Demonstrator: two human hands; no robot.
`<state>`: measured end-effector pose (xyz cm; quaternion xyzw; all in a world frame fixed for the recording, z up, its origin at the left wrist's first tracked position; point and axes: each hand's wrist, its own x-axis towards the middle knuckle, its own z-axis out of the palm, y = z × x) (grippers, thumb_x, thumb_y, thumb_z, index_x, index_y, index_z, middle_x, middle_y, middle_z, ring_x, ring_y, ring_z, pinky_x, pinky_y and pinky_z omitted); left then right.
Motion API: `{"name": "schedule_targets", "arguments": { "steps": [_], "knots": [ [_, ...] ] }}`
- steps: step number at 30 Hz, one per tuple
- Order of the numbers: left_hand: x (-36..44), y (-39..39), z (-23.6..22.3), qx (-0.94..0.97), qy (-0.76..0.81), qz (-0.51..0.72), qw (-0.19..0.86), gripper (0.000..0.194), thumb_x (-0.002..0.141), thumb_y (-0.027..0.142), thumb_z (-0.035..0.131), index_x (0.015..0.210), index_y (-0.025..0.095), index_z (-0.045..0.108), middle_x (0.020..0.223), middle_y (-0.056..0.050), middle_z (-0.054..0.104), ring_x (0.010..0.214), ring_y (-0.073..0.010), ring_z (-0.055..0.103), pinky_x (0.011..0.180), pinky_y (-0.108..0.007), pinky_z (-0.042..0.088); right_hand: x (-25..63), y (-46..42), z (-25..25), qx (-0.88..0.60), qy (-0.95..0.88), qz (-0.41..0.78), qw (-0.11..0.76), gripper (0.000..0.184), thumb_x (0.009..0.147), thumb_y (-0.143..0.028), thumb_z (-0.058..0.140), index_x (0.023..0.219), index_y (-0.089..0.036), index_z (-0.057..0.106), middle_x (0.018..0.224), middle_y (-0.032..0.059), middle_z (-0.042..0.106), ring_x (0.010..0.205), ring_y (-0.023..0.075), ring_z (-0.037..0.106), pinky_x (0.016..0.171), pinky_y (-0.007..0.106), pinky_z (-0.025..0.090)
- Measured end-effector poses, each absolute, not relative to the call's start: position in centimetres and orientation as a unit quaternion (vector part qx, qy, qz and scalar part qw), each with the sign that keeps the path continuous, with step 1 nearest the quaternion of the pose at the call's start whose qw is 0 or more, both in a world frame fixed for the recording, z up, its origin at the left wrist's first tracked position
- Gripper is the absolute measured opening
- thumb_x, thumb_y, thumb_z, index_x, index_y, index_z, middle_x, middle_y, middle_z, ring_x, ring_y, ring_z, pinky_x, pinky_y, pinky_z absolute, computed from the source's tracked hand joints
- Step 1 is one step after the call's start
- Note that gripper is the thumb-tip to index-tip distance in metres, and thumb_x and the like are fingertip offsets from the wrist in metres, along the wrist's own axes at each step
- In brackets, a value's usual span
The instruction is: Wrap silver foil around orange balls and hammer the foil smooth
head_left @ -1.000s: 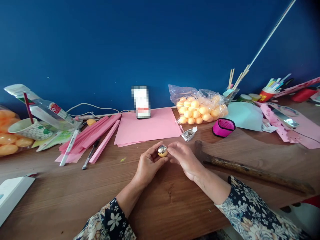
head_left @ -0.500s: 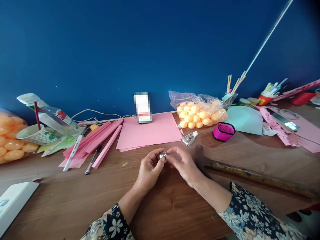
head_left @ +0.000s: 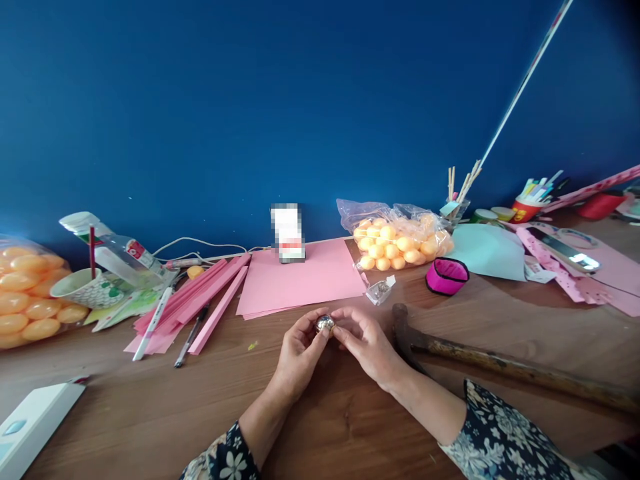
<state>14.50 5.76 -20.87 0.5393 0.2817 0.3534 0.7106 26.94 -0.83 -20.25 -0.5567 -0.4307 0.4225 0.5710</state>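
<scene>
A small shiny silver ball (head_left: pixel 325 323) sits between the fingertips of both hands, just above the table's middle. My left hand (head_left: pixel 301 347) pinches it from the left, with the thumb in front. From the right, my right hand (head_left: pixel 364 341) closes its thumb and fingers at the ball's edge. The ball's underside is hidden by the fingers. Close to the right hand lies a hammer (head_left: pixel 470 353) with a worn wooden handle. A little clear packet of small metal bits (head_left: pixel 381 291) rests beyond that hand.
Pink paper sheets (head_left: pixel 305 287) lie ahead, with a phone (head_left: pixel 289 233) standing on them. Pink strips (head_left: pixel 200 293) and pens (head_left: pixel 193 333) are to the left. Bagged orange balls (head_left: pixel 400 243), a magenta band (head_left: pixel 447 276) and pale blue paper (head_left: pixel 487 253) are right. A white box (head_left: pixel 40 427) sits near left.
The camera view has tilted up slightly, so the table's things appear lower. Both hands still hold the silver ball, and more of its shiny surface shows.
</scene>
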Motion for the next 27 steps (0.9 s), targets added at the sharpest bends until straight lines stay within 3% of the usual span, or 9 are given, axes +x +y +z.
{"name": "schedule_targets", "arguments": {
  "steps": [4, 8, 13, 16, 20, 23, 27],
  "knots": [
    [14.5, 5.9, -20.8, 0.499, 0.276, 0.363, 0.737, 0.035, 0.075, 0.028, 0.063, 0.107, 0.016, 0.057, 0.099, -0.009, 0.066, 0.09, -0.0191, 0.062, 0.086, -0.034, 0.046, 27.2, -1.3, -19.5, -0.605, -0.49, 0.292, 0.555, 0.02, 0.081, -0.028, 0.054, 0.099, -0.021, 0.054, 0.103, 0.006, 0.061, 0.083, 0.0173, 0.06, 0.073, 0.03, 0.05],
    [14.2, 5.8, -20.8, 0.503, 0.262, 0.374, 0.734, 0.035, 0.074, 0.027, 0.064, 0.107, 0.016, 0.058, 0.106, -0.009, 0.064, 0.093, -0.0173, 0.06, 0.088, -0.031, 0.044, 29.2, -4.0, -18.6, -0.656, -0.528, 0.186, 0.507, 0.02, 0.084, -0.027, 0.048, 0.103, -0.022, 0.053, 0.097, 0.007, 0.06, 0.084, 0.0187, 0.058, 0.074, 0.031, 0.05],
    [14.3, 5.7, -20.9, 0.501, 0.26, 0.391, 0.726, 0.045, 0.063, 0.022, 0.073, 0.106, 0.017, 0.06, 0.108, -0.009, 0.064, 0.097, -0.0182, 0.059, 0.089, -0.03, 0.043, 35.2, -10.1, -20.0, -0.745, -0.597, -0.014, 0.299, 0.025, 0.081, -0.026, 0.048, 0.105, -0.024, 0.054, 0.109, 0.0079, 0.058, 0.102, 0.0249, 0.054, 0.089, 0.04, 0.042],
    [14.5, 5.7, -20.8, 0.503, 0.26, 0.39, 0.726, 0.047, 0.061, 0.019, 0.074, 0.106, 0.016, 0.059, 0.105, -0.009, 0.065, 0.095, -0.0168, 0.059, 0.088, -0.029, 0.043, 38.5, -13.2, -20.9, -0.775, -0.601, -0.053, 0.187, 0.031, 0.08, -0.031, 0.05, 0.109, -0.022, 0.053, 0.108, 0.0091, 0.059, 0.097, 0.0257, 0.057, 0.082, 0.039, 0.046],
    [14.6, 5.7, -20.9, 0.51, 0.276, 0.39, 0.715, 0.05, 0.062, 0.019, 0.073, 0.108, 0.015, 0.058, 0.103, -0.009, 0.065, 0.093, -0.0175, 0.061, 0.087, -0.031, 0.044, 40.0, -14.8, -21.5, -0.784, -0.604, -0.099, 0.108, 0.032, 0.081, -0.027, 0.045, 0.111, -0.021, 0.053, 0.101, 0.0101, 0.062, 0.087, 0.026, 0.061, 0.073, 0.039, 0.048],
    [14.6, 5.7, -21.1, 0.514, 0.291, 0.399, 0.702, 0.049, 0.063, 0.021, 0.073, 0.109, 0.016, 0.057, 0.104, -0.008, 0.065, 0.093, -0.0166, 0.061, 0.086, -0.03, 0.045, 39.2, -14.7, -21.6, -0.781, -0.608, -0.105, 0.092, 0.028, 0.08, -0.026, 0.044, 0.103, -0.021, 0.058, 0.092, 0.0109, 0.064, 0.079, 0.0275, 0.062, 0.067, 0.04, 0.047],
    [14.7, 5.7, -21.5, 0.533, 0.299, 0.407, 0.679, 0.045, 0.062, 0.025, 0.073, 0.103, 0.014, 0.06, 0.097, -0.007, 0.068, 0.087, -0.0175, 0.063, 0.078, -0.028, 0.049, 37.2, -15.1, -20.9, -0.782, -0.604, -0.002, 0.156, 0.021, 0.079, -0.032, 0.044, 0.086, -0.023, 0.062, 0.078, 0.0109, 0.065, 0.067, 0.0261, 0.062, 0.058, 0.036, 0.046]
  ]
}}
